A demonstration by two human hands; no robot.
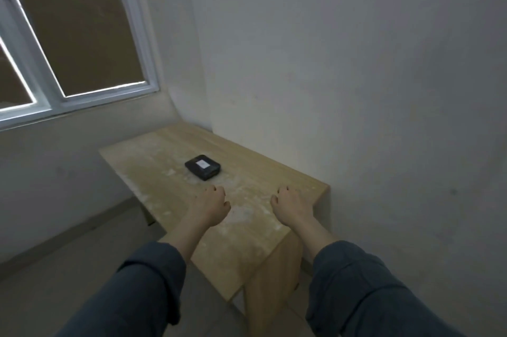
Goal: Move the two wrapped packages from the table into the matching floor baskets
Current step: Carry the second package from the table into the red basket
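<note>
I see one package (203,167), a flat black wrapped block with a small pale label on its top face, lying flat near the middle of the table (164,150), turned a little so one corner points toward me. From it, the left hand (210,206) sits at about 6 o'clock, near but not touching, and the right hand (290,206) at about 4 o'clock, somewhat farther off. I read both hands as empty: palms down over the tabletop, fingers curled loosely under, thumbs pointing inward toward each other, gripping nothing. I cannot tell whether the knuckles rest on the wood or hang just above it. The right hand is close to the table's right edge. Both forearms are bare up to rolled dark blue sleeves (153,276) at the bottom of my view. The tabletop is light wood with pale, dusty smears, most of them between the hands and around the package. At 12 o'clock from the package the table's far end meets a plain white wall (343,62), which also runs along its right side. At about 10 o'clock, higher up, is a white-framed window (55,97) with dark panes. Grey floor (68,268) shows at 8 o'clock, left of the table
</note>
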